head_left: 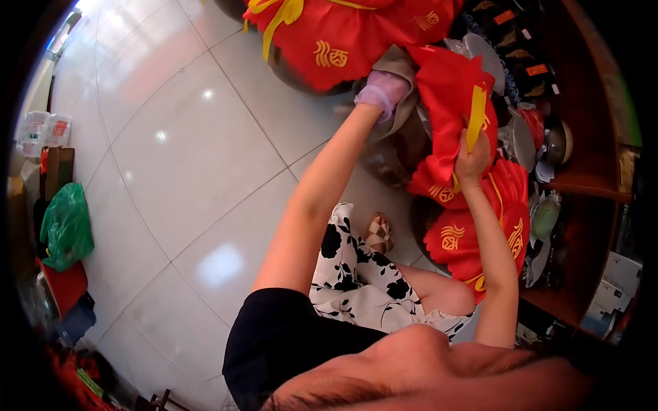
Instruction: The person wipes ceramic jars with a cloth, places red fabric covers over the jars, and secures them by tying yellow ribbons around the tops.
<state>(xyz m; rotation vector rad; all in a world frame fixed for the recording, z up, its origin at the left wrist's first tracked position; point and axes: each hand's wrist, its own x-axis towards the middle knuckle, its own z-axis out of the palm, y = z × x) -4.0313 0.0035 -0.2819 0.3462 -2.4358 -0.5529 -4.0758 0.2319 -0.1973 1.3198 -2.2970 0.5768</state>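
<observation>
My left hand, in a thin pinkish-purple glove, presses a grey cloth against the side of a dark, glossy brown jar. Its fingertips are partly hidden by the cloth. My bare right hand is closed on the red cloth cover of that jar, which is bunched up and lifted off its side. A yellow ribbon passes by the fingers of this hand. The cover bears gold characters.
Another jar with a red cover stands ahead, and one more red cover is nearer me. Wooden shelves with packed goods line the right. Pale floor tiles stretch left, towards a green plastic bag and boxes.
</observation>
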